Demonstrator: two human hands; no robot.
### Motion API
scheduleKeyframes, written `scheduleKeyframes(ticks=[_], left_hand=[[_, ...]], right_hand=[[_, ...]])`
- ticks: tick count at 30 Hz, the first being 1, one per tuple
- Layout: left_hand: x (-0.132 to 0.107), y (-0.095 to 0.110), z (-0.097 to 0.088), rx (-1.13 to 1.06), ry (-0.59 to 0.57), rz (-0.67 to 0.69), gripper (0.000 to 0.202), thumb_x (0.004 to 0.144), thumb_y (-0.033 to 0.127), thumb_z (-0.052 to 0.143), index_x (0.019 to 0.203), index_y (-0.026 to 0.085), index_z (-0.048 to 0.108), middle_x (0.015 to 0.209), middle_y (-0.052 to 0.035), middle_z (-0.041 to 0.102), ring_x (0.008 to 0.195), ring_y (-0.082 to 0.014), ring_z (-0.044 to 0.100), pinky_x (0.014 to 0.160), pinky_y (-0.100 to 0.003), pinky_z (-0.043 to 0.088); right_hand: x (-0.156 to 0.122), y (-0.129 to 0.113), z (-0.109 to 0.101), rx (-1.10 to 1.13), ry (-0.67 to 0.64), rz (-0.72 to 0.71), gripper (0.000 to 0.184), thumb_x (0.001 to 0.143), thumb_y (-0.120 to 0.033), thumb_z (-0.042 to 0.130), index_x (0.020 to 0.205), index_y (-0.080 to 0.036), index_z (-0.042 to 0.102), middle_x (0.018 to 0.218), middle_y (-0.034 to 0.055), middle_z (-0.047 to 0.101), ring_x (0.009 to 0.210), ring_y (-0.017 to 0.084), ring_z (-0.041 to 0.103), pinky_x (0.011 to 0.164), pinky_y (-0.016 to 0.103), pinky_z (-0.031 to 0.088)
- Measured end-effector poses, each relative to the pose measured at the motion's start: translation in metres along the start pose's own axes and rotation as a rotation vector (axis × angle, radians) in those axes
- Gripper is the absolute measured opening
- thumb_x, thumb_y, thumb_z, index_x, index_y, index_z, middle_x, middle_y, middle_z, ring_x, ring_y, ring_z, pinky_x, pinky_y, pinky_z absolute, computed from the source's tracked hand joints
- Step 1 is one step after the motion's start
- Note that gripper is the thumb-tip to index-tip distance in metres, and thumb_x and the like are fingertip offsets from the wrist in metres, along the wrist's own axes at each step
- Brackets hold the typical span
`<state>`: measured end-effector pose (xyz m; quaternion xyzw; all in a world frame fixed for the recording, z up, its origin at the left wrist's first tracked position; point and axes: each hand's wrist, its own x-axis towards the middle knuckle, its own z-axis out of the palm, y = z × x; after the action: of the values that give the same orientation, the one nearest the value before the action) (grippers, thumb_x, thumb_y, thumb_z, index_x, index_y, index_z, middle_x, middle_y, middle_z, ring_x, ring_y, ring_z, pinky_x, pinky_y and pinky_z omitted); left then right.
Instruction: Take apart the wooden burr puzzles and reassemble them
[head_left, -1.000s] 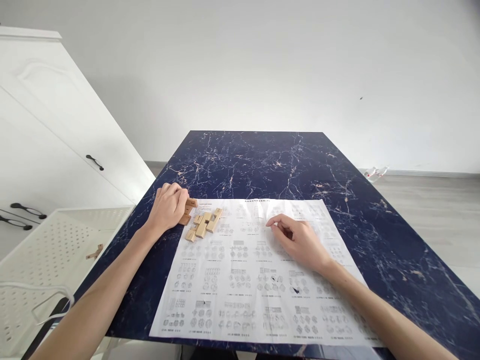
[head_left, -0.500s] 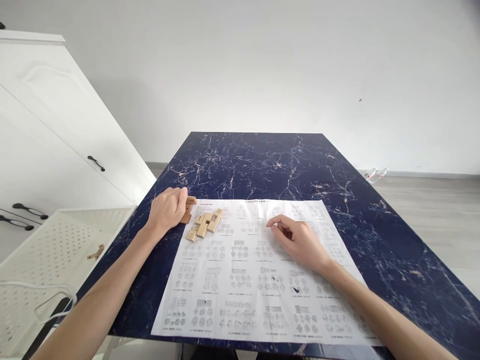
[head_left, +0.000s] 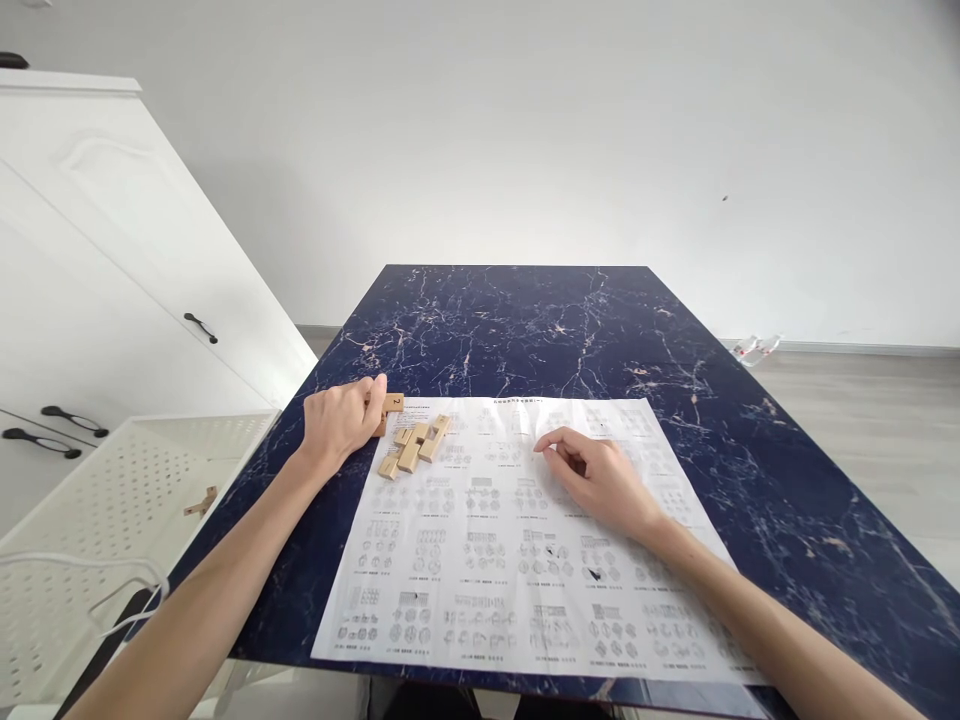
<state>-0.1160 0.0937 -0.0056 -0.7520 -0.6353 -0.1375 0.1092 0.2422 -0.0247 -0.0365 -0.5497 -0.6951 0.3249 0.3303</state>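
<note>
At the paper's upper left corner, my left hand (head_left: 341, 415) is closed round a brown wooden puzzle piece (head_left: 394, 402) marked "2". Part of another brown piece (head_left: 381, 427) shows below it; the fingers hide the rest. Just right of this hand, several pale wooden puzzle pieces (head_left: 409, 457) with notches lie close together in a slanting row on the paper. My right hand (head_left: 596, 480) rests on the right half of the printed sheet (head_left: 480, 515), fingers loosely curled inward, with nothing visible in them.
The sheet lies on a dark blue marbled table (head_left: 510, 320). Left of the table, a white perforated basket (head_left: 127, 490) holds a brown wooden piece (head_left: 201, 502) and a white cable (head_left: 112, 565). A white cabinet (head_left: 112, 250) stands beyond it. Past the table's right side is a clear-and-red item (head_left: 757, 348).
My left hand has brought the brown piece marked "2" outward to the right, so more of it shows above the other. My right hand keeps its place; the view has shifted slightly.
</note>
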Motion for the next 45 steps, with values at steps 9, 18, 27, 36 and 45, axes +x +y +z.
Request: scheduleKeyframes(ticks=[9, 18, 27, 36, 45], left_hand=[[0.0, 0.001, -0.007, -0.029, 0.039, 0.024, 0.055, 0.109, 0.05, 0.028, 0.075, 0.02, 0.059, 0.059, -0.0108, 0.066, 0.054, -0.0255, 0.066, 0.054, -0.03, 0.023], [-0.009, 0.089, -0.047, -0.494, -0.012, 0.155, 0.066, 0.115, 0.058, 0.011, 0.068, 0.025, 0.042, 0.047, 0.0001, 0.045, 0.038, -0.0152, 0.044, 0.043, -0.031, 0.027], [-0.035, 0.187, -0.027, -0.805, -0.395, 0.107, 0.065, 0.109, 0.077, 0.027, 0.079, 0.025, 0.052, 0.057, -0.0037, 0.062, 0.049, -0.0216, 0.06, 0.051, -0.036, 0.038], [-0.033, 0.169, -0.027, -1.23, -0.783, -0.004, 0.064, 0.109, 0.075, 0.029, 0.102, 0.023, 0.067, 0.092, -0.0082, 0.08, 0.084, -0.0239, 0.075, 0.068, -0.034, 0.053], [-0.039, 0.148, -0.023, -1.132, -0.655, -0.032, 0.046, 0.111, 0.065, 0.04, 0.1, 0.022, 0.054, 0.081, 0.0015, 0.06, 0.062, -0.0139, 0.057, 0.062, -0.03, 0.048]], right_hand=[[0.0, 0.001, 0.0, 0.018, -0.01, 0.017, 0.025, 0.106, -0.037, 0.049, 0.106, -0.023, 0.07, 0.059, -0.0062, 0.039, 0.05, 0.014, 0.033, 0.05, 0.032, 0.024], [-0.002, -0.003, -0.002, 0.071, -0.03, -0.056, 0.023, 0.106, -0.037, 0.051, 0.105, -0.024, 0.07, 0.061, -0.0066, 0.04, 0.052, 0.014, 0.036, 0.053, 0.032, 0.03], [-0.001, -0.009, -0.01, 0.268, -0.197, -0.035, 0.039, 0.1, -0.058, 0.067, 0.105, -0.02, 0.064, 0.069, -0.0027, 0.061, 0.055, 0.013, 0.048, 0.053, 0.03, 0.037], [0.003, -0.014, -0.019, 0.478, -0.256, 0.042, 0.036, 0.108, -0.055, 0.059, 0.11, -0.02, 0.068, 0.081, 0.0017, 0.073, 0.056, 0.012, 0.056, 0.056, 0.029, 0.045], [0.006, -0.006, -0.016, 0.32, -0.015, 0.088, 0.039, 0.106, -0.058, 0.055, 0.094, -0.023, 0.066, 0.066, -0.0027, 0.055, 0.055, 0.015, 0.047, 0.054, 0.03, 0.036]])
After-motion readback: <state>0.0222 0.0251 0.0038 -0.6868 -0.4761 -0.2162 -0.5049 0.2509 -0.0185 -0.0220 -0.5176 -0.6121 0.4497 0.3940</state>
